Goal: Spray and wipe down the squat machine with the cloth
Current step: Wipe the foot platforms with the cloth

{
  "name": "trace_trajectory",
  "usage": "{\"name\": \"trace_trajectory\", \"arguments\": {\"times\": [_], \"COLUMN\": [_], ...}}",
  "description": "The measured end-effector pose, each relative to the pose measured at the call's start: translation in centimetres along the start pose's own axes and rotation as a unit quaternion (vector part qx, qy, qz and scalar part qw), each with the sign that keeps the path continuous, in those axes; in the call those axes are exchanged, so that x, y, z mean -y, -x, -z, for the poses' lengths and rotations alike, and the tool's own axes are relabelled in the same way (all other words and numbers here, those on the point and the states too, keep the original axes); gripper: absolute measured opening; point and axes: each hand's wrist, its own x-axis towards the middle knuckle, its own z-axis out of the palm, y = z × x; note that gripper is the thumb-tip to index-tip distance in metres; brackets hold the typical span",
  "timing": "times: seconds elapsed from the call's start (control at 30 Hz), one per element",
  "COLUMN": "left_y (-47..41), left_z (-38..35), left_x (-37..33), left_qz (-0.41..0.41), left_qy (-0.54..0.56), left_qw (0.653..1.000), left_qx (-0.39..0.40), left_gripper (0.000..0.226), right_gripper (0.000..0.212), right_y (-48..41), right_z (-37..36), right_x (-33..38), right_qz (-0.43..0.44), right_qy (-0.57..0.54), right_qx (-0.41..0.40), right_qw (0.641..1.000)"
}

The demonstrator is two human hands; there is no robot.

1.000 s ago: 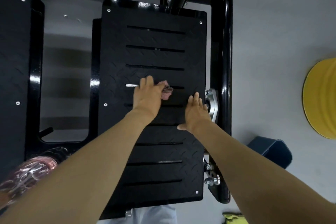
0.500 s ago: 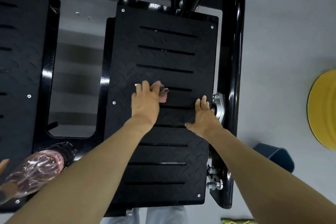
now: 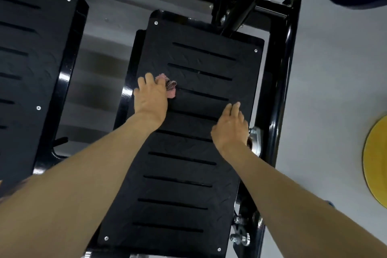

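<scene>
While the left hand [image 3: 150, 96] presses the bunched pink cloth [image 3: 170, 88] flat-fingered onto the upper left of the black footplate [image 3: 184, 174] and the right hand [image 3: 229, 125] rests released near its right edge, wiping looks underway; next stroke probably needs steady pressure across the slots.

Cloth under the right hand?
No, the cloth sits under the left hand; the right hand lies flat on the footplate itself.
</scene>
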Motion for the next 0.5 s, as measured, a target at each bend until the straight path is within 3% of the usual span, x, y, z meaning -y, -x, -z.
{"name": "trace_trajectory", "arguments": {"times": [0.1,0.3,0.4,0.5], "left_y": [0.8,1.8,1.7,1.4], "left_z": [-0.8,-2.3,-2.1,-1.5], "left_x": [-2.7,-8.8,-8.8,-5.9], "left_qz": [0.023,-0.106,-0.145,-0.110], "left_qy": [-0.018,-0.051,-0.064,-0.063], "left_qw": [1.000,0.993,0.986,0.991], "left_qx": [-0.007,0.029,0.051,0.039], "left_gripper": [0.058,0.059,0.063,0.070], "right_gripper": [0.076,0.075,0.078,0.079], "right_y": [-1.5,-3.6,-4.0,-4.1], "right_z": [0.8,1.4,1.5,1.6], "right_x": [-0.8,-3.0,-3.8,-4.5], "right_qz": [-0.008,0.005,0.016,0.029], "right_qy": [-0.003,-0.030,-0.027,-0.039], "right_qx": [0.015,0.030,0.035,0.057], "right_qw": [1.000,0.999,0.999,0.997]}}
